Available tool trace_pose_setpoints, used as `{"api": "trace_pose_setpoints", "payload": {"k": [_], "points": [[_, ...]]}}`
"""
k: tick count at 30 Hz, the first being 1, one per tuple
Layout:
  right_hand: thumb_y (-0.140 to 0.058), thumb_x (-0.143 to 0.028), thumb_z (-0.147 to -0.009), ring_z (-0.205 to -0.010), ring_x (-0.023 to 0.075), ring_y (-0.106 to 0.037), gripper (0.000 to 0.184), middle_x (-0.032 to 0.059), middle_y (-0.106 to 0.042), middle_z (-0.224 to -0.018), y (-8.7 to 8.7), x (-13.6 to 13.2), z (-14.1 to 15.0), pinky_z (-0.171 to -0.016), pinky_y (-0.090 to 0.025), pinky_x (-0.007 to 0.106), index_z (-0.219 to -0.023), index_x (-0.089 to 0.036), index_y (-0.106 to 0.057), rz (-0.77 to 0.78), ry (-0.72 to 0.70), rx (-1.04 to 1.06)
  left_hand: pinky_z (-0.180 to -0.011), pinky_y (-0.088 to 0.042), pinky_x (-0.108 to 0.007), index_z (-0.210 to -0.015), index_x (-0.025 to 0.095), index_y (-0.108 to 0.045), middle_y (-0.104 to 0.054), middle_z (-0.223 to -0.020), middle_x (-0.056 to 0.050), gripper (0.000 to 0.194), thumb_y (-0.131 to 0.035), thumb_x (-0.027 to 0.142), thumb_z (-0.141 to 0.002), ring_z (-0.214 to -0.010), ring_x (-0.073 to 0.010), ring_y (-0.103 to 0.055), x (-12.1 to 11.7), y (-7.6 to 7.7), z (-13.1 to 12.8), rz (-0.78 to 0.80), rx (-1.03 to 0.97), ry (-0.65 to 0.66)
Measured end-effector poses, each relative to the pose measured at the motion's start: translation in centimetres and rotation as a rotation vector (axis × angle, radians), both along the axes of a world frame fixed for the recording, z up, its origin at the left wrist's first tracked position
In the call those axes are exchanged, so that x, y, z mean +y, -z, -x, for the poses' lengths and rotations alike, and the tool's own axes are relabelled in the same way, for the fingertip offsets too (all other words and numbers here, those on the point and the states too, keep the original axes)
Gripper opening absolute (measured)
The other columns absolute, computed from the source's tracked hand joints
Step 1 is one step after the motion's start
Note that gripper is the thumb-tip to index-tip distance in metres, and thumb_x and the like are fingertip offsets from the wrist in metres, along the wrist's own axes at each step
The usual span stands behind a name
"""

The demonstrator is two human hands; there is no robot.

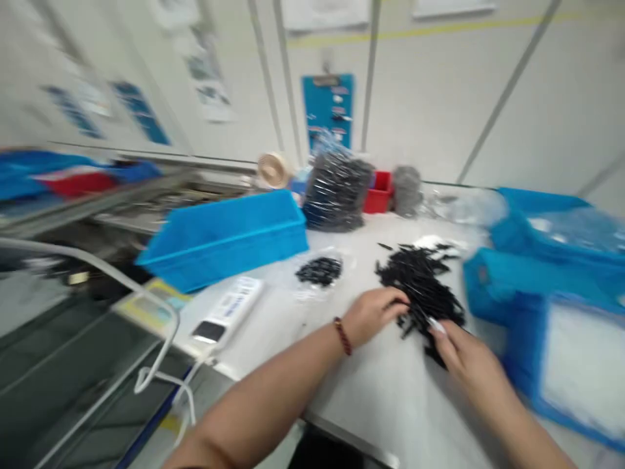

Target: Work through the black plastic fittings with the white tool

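Note:
A loose heap of small black plastic parts lies on the white workbench. My left hand rests against the heap's left side, its fingers curled, with a beaded bracelet on the wrist. My right hand reaches the heap's lower edge from the right, its fingertips among the parts. Motion blur hides whether either hand holds any parts. A smaller black cluster sits on a clear plastic bag to the left of the heap.
A blue plastic bin stands at the bench's left side. Behind it are a bulging bag of black parts and a red bin. Blue trays crowd the right. A white device and a white cable lie near the left edge.

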State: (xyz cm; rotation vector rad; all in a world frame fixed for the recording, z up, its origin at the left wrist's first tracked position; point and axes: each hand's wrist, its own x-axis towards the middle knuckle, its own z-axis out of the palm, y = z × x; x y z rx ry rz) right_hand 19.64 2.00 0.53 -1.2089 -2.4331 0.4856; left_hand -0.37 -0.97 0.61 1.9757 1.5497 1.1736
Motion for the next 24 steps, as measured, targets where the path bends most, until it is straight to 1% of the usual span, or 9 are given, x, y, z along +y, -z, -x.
{"api": "trace_pose_setpoints", "payload": {"k": [1, 3, 6, 8, 13, 17, 20, 24], "points": [[-0.027, -0.039, -0.092, -0.056, 0.0158, -0.050, 0.035, 0.0030, -0.055, -0.065, -0.1, -0.2, -0.3, -0.052, -0.033, 0.024, -0.077, -0.020, -0.052, 0.047, 0.002, -0.037, -0.081, -0.047, -0.022, -0.090, 0.016, -0.062, -0.067, -0.090, -0.003, 0.011, -0.052, 0.021, -0.086, -0.083, -0.0134, -0.061, 0.1, 0.2, 0.2, -0.034, -0.024, 0.019], [-0.028, -0.036, -0.090, -0.056, 0.0154, -0.047, 0.030, 0.0016, -0.053, -0.062, -0.2, 0.0, -0.1, -0.052, -0.028, 0.024, -0.072, -0.020, -0.046, 0.060, 0.034, -0.082, -0.078, -0.048, -0.024, -0.089, 0.017, -0.061, -0.066, -0.086, -0.003, 0.013, -0.052, 0.025, -0.086, -0.080, -0.0143, -0.061, 0.3, 0.5, 0.3, -0.074, -0.056, 0.040], [-0.029, -0.035, -0.088, -0.054, 0.0144, -0.044, 0.028, 0.0000, -0.050, -0.060, -0.2, 0.3, 0.4, -0.052, -0.022, 0.025, -0.067, -0.020, -0.040, 0.066, 0.044, -0.116, -0.074, -0.049, -0.025, -0.091, 0.016, -0.060, -0.065, -0.083, -0.003, 0.017, -0.049, 0.029, -0.088, -0.076, -0.0138, -0.061, 0.0, 0.4, 0.1, -0.066, -0.075, 0.068], [-0.031, -0.033, -0.087, -0.055, 0.0141, -0.044, 0.026, -0.0002, -0.050, -0.061, -0.4, 0.1, 0.4, -0.052, -0.020, 0.025, -0.066, -0.020, -0.039, 0.063, 0.034, -0.133, -0.072, -0.048, -0.024, -0.091, 0.016, -0.060, -0.065, -0.082, -0.003, 0.017, -0.048, 0.028, -0.089, -0.074, -0.0129, -0.061, -0.3, 0.2, 0.0, -0.042, -0.060, 0.100], [-0.037, -0.026, -0.087, -0.057, 0.0139, -0.046, 0.021, -0.0009, -0.053, -0.063, -1.1, -0.4, 0.4, -0.052, -0.020, 0.024, -0.069, -0.019, -0.045, 0.075, 0.001, -0.225, -0.069, -0.046, -0.021, -0.086, 0.015, -0.059, -0.063, -0.079, -0.002, 0.015, -0.049, 0.027, -0.089, -0.072, -0.0110, -0.058, -0.4, 0.2, -0.1, -0.013, 0.026, 0.207], [-0.044, -0.021, -0.086, -0.060, 0.0147, -0.050, 0.015, -0.0008, -0.056, -0.064, -1.4, -0.8, 0.7, -0.053, -0.020, 0.025, -0.073, -0.019, -0.051, 0.022, -0.023, -0.314, -0.068, -0.045, -0.020, -0.087, 0.016, -0.059, -0.064, -0.080, -0.002, 0.018, -0.048, 0.029, -0.089, -0.073, -0.0109, -0.059, -0.3, 0.7, -0.3, 0.009, 0.072, 0.269], [-0.046, -0.021, -0.085, -0.060, 0.0148, -0.051, 0.014, -0.0003, -0.057, -0.064, -1.4, -1.1, 0.9, -0.053, -0.018, 0.026, -0.074, -0.019, -0.053, -0.018, -0.031, -0.341, -0.069, -0.046, -0.020, -0.088, 0.017, -0.059, -0.064, -0.082, -0.001, 0.018, -0.050, 0.032, -0.088, -0.075, -0.0114, -0.060, -0.3, 0.9, -0.5, 0.024, 0.091, 0.293], [-0.047, -0.024, -0.085, -0.060, 0.0147, -0.052, 0.017, -0.0004, -0.058, -0.062, -1.3, -1.2, 1.0, -0.052, -0.018, 0.026, -0.071, -0.019, -0.054, -0.016, -0.009, -0.349, -0.067, -0.045, -0.018, -0.087, 0.017, -0.059, -0.064, -0.080, 0.000, 0.017, -0.050, 0.032, -0.088, -0.070, -0.0099, -0.059, -0.4, 1.0, -0.6, 0.007, 0.092, 0.305]]}}
